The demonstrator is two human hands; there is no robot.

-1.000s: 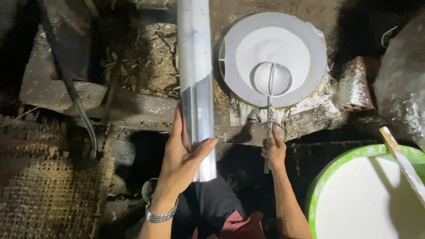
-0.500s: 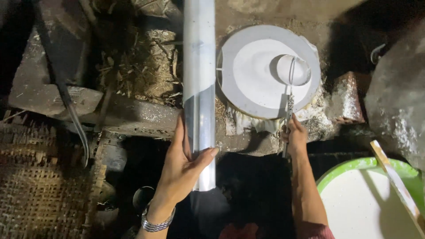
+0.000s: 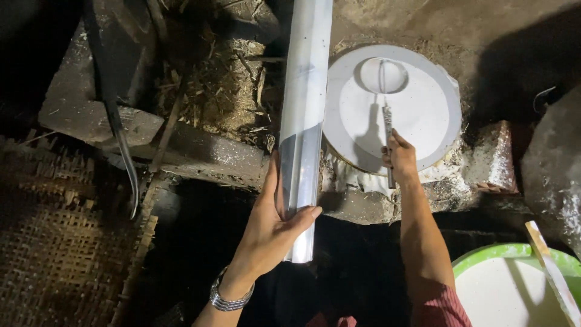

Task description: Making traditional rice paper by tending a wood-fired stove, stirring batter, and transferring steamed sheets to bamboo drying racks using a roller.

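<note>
Two things are held at once. A long, pale, shiny tube (image 3: 304,115) runs from the top edge down to the middle of the view, and the left hand (image 3: 272,227) is wrapped around its lower end, thumb on one side and fingers on the other. Just right of the tube, the right hand (image 3: 399,158) is closed around the handle of a metal ladle (image 3: 385,91), whose round bowl rests over the far part of a flat white circular sheet (image 3: 417,115) spread on a round top. A silver bracelet (image 3: 230,300) circles the left wrist. At lower right sits a green-rimmed basin of white liquid (image 3: 514,290) with a wooden stick (image 3: 554,272) leaning in it. Woven matting (image 3: 54,260) lies at far left.
</note>
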